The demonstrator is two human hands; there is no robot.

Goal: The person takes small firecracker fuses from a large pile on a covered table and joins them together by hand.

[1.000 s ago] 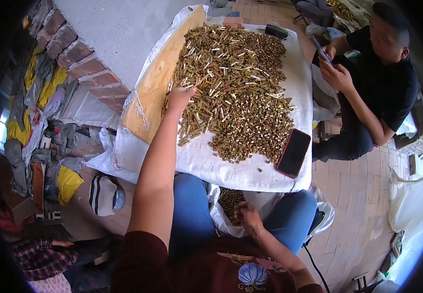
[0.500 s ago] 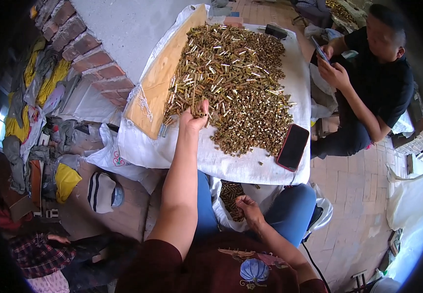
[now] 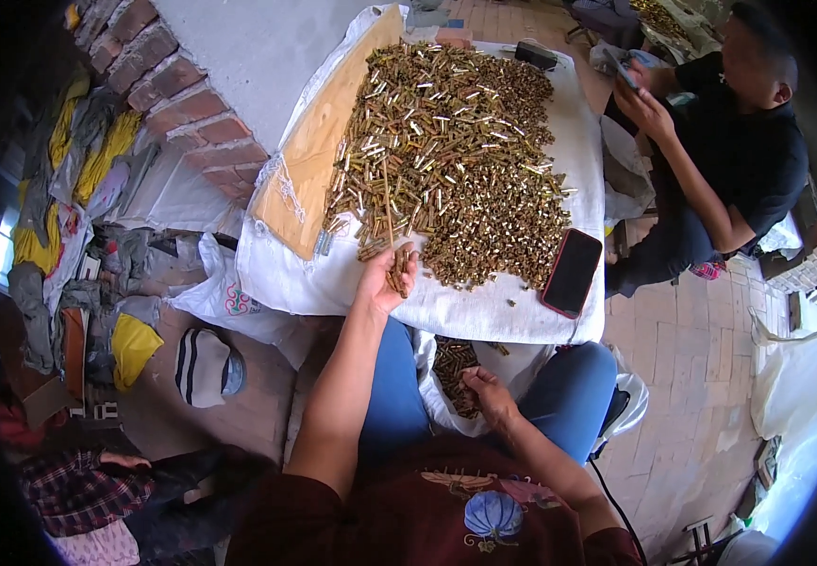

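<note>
A broad pile of small brass-coloured metal tubes (image 3: 446, 123) covers the table's white cloth (image 3: 493, 319). At the pile's near left edge, my left hand (image 3: 382, 288) is palm up with its fingers curled round several of these tubes (image 3: 397, 275). A thin stick (image 3: 389, 203) juts from that hand toward the pile. Between my knees, a white bag (image 3: 425, 357) contains more metal tubes (image 3: 453, 366). My right hand (image 3: 491, 396) is over the bag's right side, thumb and fingers pinched together. Whatever may be in that pinch is too small to make out.
A wooden board (image 3: 309, 179) borders the pile's left side. A dark phone (image 3: 571, 274) lies at the table's near right corner, and a black box (image 3: 535, 57) stands at the far edge. Another person (image 3: 725, 141) sits at the right, holding a phone (image 3: 622, 71).
My left hand has drawn back toward me from the pile, bringing the tubes and stick along. The right hand stays over the bag. The whole view has shifted slightly.
</note>
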